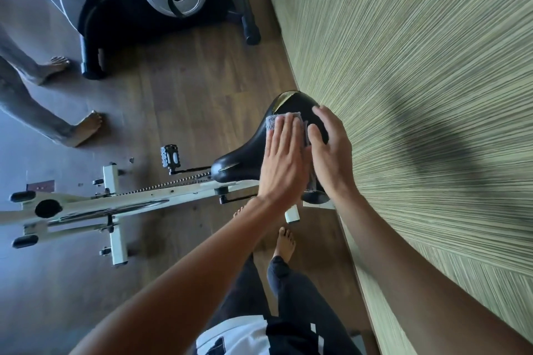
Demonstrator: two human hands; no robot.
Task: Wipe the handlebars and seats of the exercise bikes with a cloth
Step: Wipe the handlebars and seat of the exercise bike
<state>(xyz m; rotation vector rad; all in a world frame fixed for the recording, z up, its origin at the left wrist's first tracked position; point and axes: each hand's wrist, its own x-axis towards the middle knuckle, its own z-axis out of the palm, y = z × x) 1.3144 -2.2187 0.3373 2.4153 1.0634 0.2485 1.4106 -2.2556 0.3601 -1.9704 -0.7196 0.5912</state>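
On the black seat (291, 112), left hand (281, 164) fingers flat pressing grey cloth (277, 121), right hand (331, 153) fingers relaxed, straight.

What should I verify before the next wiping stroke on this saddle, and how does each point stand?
1. Grey cloth lies on the black saddle: ok.
2. Left hand presses flat on the cloth: ok.
3. Right hand is open beside the cloth and holds nothing: ok.
4. Saddle cover intact: not ok. A tear at the far edge shows yellow padding.
5. Bystander's foot stands apart from the white bike frame: ok.
6. Black bike already wiped: cannot tell.
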